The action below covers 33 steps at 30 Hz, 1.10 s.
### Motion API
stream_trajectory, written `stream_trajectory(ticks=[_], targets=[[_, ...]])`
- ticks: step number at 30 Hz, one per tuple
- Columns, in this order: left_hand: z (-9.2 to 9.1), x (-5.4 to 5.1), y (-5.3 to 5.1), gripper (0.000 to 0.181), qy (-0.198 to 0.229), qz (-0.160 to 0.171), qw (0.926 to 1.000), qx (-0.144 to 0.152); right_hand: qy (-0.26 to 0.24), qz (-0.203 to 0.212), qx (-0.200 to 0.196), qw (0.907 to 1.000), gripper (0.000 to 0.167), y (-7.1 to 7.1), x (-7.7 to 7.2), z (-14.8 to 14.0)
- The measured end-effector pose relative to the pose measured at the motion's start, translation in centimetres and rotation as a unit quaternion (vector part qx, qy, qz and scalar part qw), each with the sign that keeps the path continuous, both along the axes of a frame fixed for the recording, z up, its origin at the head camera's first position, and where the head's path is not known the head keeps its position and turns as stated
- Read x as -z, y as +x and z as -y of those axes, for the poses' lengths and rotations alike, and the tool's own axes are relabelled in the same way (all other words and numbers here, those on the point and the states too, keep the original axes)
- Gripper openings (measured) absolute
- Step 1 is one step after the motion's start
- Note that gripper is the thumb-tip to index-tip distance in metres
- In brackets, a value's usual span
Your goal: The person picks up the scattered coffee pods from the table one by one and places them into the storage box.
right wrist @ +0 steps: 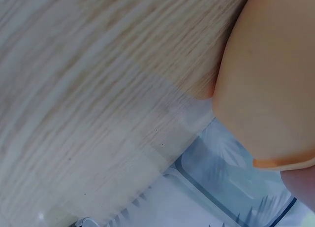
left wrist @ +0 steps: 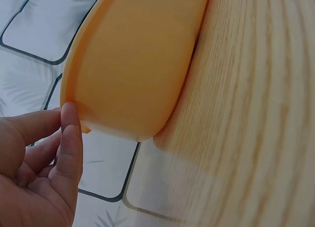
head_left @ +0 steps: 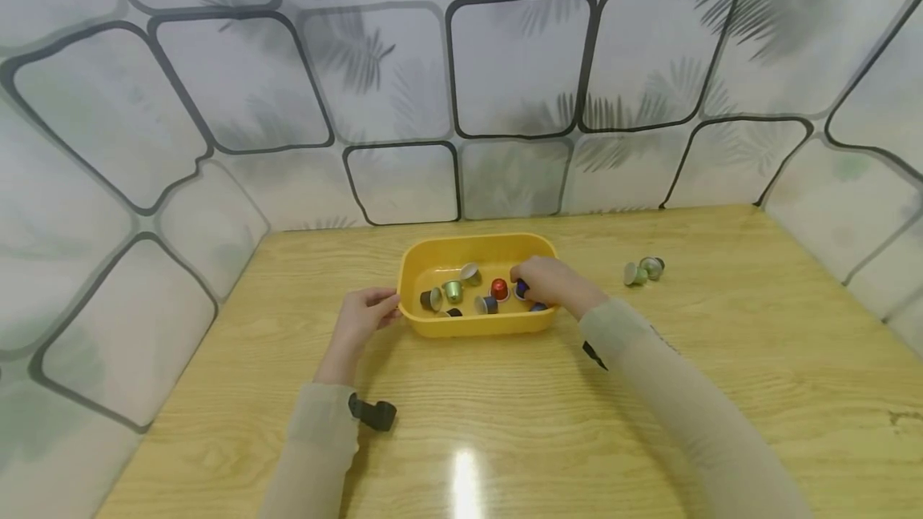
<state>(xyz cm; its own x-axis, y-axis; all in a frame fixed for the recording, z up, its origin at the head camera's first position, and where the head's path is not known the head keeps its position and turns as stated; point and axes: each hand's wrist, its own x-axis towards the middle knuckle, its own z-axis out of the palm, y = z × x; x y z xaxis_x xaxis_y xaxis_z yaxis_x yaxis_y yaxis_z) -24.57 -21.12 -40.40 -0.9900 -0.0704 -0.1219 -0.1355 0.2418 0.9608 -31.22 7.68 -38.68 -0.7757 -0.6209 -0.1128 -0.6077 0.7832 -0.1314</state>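
A yellow plastic tub (head_left: 472, 327) stands on the wooden table and holds several coffee capsules. Among them are a red capsule (head_left: 499, 288), a green capsule (head_left: 453, 291), a white-faced capsule (head_left: 470, 274) and a dark capsule (head_left: 431, 299). My left hand (head_left: 360, 317) pinches the tub's left rim between thumb and fingers, close up in the left wrist view. My right hand (head_left: 551, 280) reaches over the right rim and pinches a dark blue capsule (head_left: 521, 288) inside the tub; its fingertips are partly hidden. The right wrist view shows mostly the tub's outer wall (right wrist: 270, 84).
To the right of the tub, a light green capsule (head_left: 634, 274) and a silvery green capsule (head_left: 652, 267) lie together on the wooden table (head_left: 461, 399). A patterned fabric wall (head_left: 404, 183) stands along the table's back and sides.
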Motion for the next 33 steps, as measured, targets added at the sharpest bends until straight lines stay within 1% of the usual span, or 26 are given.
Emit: stream_trajectory(ticks=[10,14,19,25,33], targets=[[-0.01,0.08,-0.03,0.029,0.006,0.005,1.0,-0.005,0.006,0.004,0.005,1.0,0.023,0.12,0.02,0.04],[0.03,0.14,-0.05,0.029,0.005,0.002,1.0,-0.003,0.002,-0.002,0.003,1.0,0.021,0.18,0.03,0.07],[0.06,0.23,-0.04,0.029,0.005,0.001,1.0,0.0,0.001,0.001,0.003,1.0,0.024,0.19,0.1,0.01],[-0.02,0.16,-0.01,0.03,0.008,0.007,0.9999,0.001,-0.022,0.004,0.004,0.9997,0.026,0.38,0.0,-0.23],[0.04,0.05,0.06,0.029,0.006,-0.004,1.0,0.006,-0.068,0.016,0.028,0.9972,0.03,0.97,-0.68,-0.31]])
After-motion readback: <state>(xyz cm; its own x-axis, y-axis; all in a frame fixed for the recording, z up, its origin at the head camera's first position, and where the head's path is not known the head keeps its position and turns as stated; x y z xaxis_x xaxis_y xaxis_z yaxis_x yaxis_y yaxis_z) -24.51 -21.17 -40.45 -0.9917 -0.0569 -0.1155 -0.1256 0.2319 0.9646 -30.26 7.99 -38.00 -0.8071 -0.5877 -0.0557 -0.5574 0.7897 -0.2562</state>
